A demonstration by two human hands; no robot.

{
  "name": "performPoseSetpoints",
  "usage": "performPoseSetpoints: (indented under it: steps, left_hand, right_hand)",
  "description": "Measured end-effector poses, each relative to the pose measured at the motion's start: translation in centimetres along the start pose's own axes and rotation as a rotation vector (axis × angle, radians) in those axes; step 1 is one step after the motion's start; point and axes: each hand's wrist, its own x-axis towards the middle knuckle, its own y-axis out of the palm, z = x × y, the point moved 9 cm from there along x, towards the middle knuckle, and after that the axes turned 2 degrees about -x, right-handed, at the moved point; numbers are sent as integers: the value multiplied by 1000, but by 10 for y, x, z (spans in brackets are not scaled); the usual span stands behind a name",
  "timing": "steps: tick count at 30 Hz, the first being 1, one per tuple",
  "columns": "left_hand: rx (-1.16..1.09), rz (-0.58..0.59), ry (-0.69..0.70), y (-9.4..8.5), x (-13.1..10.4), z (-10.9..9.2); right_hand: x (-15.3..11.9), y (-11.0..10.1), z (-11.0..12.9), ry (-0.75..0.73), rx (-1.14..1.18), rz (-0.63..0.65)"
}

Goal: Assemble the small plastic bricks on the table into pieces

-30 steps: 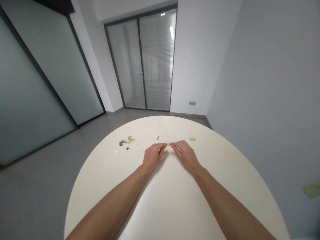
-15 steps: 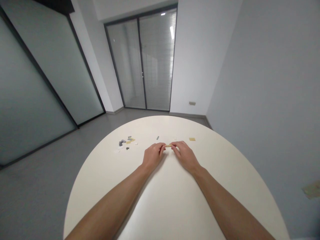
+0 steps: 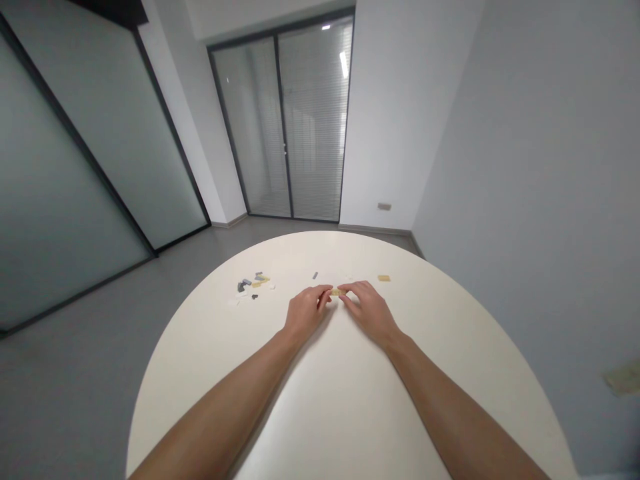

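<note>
We are holding a small yellow piece (image 3: 335, 292) just below the middle of the frame, over the white table (image 3: 330, 400). Our left hand (image 3: 306, 308) is pinching its left end; our right hand (image 3: 369, 308) is meeting its right end with the fingertips, and we cannot tell whether those are closing on it. With something this small, we do best by pressing lightly and evenly, leaving its middle visible, and minding the grey strip (image 3: 315, 275) and yellow plate (image 3: 383, 278) lying farther up, left and right of centre.
</note>
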Motion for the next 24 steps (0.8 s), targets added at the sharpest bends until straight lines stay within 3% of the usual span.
performPoseSetpoints:
  steps: [9, 24]
  left_hand:
    - [-15, -55, 92, -4, -2, -9]
    - [9, -59, 119, -3, -1, -6]
  right_hand:
    - [0, 0, -3, 35, -16, 3]
    - [0, 0, -4, 3, -44, -8]
